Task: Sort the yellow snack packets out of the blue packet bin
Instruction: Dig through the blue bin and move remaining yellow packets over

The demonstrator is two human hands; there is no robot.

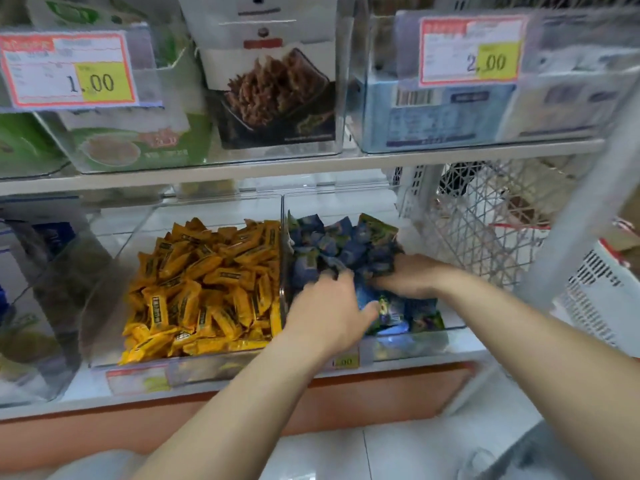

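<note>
Forearms reach fwd. L hand & R hand both dug into blue packets in blue packet bin, fingers bent, tips buried; grip can't tell. Yellow packets heaped in clear bin just left, bins touching.

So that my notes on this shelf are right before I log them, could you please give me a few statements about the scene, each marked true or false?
1. Both the left hand and the right hand reach into the blue packet bin. True.
2. The yellow packets lie in the bin to the right of the blue one. False: they lie in the bin to its left.
3. The price tag at upper right reads 1.00. False: it reads 2.00.
4. A white lattice basket stands to the right of the blue packet bin. True.
</note>
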